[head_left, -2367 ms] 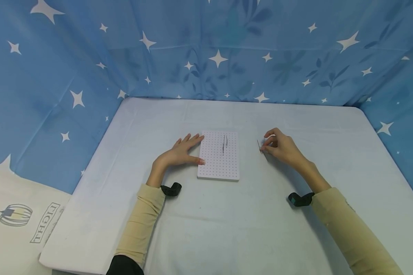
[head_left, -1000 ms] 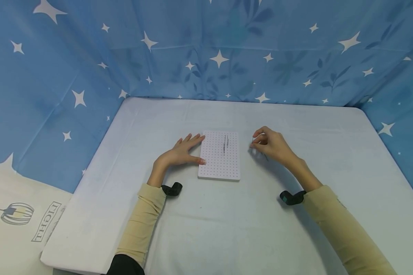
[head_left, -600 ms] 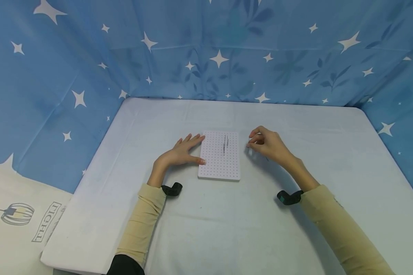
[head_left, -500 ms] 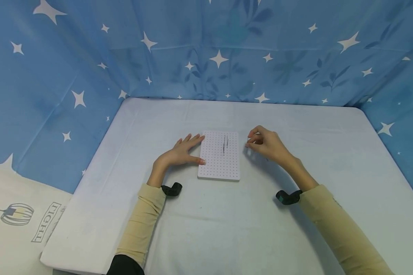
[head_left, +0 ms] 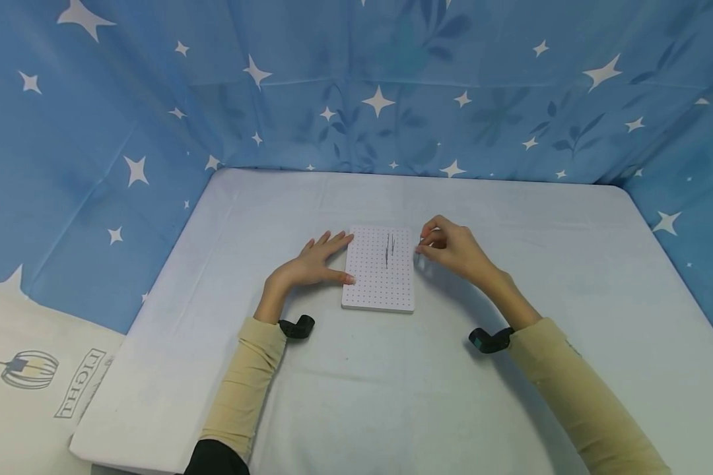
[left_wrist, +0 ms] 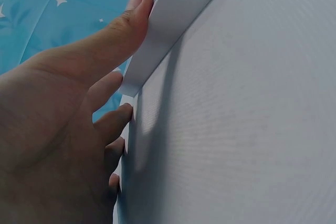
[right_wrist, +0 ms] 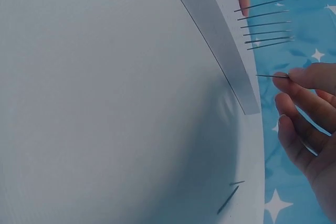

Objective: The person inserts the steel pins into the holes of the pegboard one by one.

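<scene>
A white pegboard with rows of small holes lies flat on the table. Several thin dark needles stand upright in it. Spread beside the board's left side, my left hand has straight fingers, and its thumb rests on the board's edge. My right hand pinches one needle between thumb and index finger. That needle is at the board's right side, its free end pointing toward the board's face; whether it touches a hole I cannot tell. Two loose dark needles lie on the cloth near the right hand.
White cloth covers the table. A blue star-patterned curtain hangs behind it and at both sides. At lower left is a cream cloth with printed lettering. Black cameras sit on both wrists.
My right hand has moved left with the pinched needle, from the loose needles on the table to the board's right edge. My left hand and the board have stayed in place.
</scene>
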`<state>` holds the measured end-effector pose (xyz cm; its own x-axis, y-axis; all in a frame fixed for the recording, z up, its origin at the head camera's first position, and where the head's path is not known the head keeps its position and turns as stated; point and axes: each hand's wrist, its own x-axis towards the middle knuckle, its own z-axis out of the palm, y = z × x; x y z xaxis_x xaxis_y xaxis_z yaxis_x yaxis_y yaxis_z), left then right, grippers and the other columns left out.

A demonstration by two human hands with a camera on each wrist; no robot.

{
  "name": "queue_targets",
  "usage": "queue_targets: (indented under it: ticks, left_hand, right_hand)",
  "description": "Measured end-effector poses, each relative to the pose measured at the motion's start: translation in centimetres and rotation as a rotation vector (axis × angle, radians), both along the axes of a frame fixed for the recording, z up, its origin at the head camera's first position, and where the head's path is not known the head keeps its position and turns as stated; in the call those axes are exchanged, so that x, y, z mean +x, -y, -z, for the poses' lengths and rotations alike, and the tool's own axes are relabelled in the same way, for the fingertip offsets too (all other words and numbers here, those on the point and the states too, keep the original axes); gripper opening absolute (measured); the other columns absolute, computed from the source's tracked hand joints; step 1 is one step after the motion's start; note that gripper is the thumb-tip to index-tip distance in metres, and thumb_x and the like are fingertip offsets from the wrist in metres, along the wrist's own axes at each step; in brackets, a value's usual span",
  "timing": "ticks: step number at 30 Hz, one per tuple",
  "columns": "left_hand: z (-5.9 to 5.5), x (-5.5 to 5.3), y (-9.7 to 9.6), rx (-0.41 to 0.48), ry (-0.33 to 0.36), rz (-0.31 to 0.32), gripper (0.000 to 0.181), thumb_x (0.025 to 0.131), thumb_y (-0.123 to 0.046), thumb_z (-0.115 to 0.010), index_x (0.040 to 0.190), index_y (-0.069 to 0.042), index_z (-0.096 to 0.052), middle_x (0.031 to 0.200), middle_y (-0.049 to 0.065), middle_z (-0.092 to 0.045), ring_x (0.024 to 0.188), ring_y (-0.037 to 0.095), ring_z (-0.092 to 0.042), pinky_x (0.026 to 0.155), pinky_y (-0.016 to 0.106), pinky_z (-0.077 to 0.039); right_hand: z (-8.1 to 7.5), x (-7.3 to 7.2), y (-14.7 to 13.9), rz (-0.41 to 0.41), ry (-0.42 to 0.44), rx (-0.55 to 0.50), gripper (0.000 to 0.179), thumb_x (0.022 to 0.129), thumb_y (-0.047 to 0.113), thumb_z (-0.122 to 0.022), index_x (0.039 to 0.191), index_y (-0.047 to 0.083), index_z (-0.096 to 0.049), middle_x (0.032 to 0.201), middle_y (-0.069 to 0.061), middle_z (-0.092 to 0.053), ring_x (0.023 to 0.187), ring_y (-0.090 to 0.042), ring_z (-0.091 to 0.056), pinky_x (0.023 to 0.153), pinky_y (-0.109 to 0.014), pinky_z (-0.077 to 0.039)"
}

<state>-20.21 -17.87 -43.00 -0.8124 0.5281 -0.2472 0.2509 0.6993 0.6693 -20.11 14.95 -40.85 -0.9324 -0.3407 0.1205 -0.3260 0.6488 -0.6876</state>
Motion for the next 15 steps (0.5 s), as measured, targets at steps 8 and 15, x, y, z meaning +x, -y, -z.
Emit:
queue_targets:
  ticks: [8,15]
  left_hand:
    - [0.1,0.0,0.0,0.004,0.0,-0.001,0.102,0.088,-0.047,-0.078,0.167,-0.023,-0.019,0.174,0.005,-0.009,0.161,0.028,0.006,0.129,0.052,0.008]
    - [0.1,-0.1,0.1,0.009,-0.004,0.003,0.102,0.088,-0.046,-0.079,0.167,-0.024,-0.019,0.174,0.004,-0.009,0.161,0.027,0.006,0.129,0.052,0.008]
  right_hand:
    - [0.1,0.0,0.5,-0.022,-0.062,-0.029,0.023,0.09,0.006,-0.078,0.106,0.005,-0.061,0.095,-0.013,-0.079,0.082,-0.025,-0.073,0.071,-0.028,-0.051]
    - [0.1,0.1,1.1,-0.025,-0.055,-0.05,0.019,0.091,0.006,-0.077,0.104,0.005,-0.063,0.096,-0.011,-0.078,0.084,-0.024,-0.073,0.073,-0.026,-0.055]
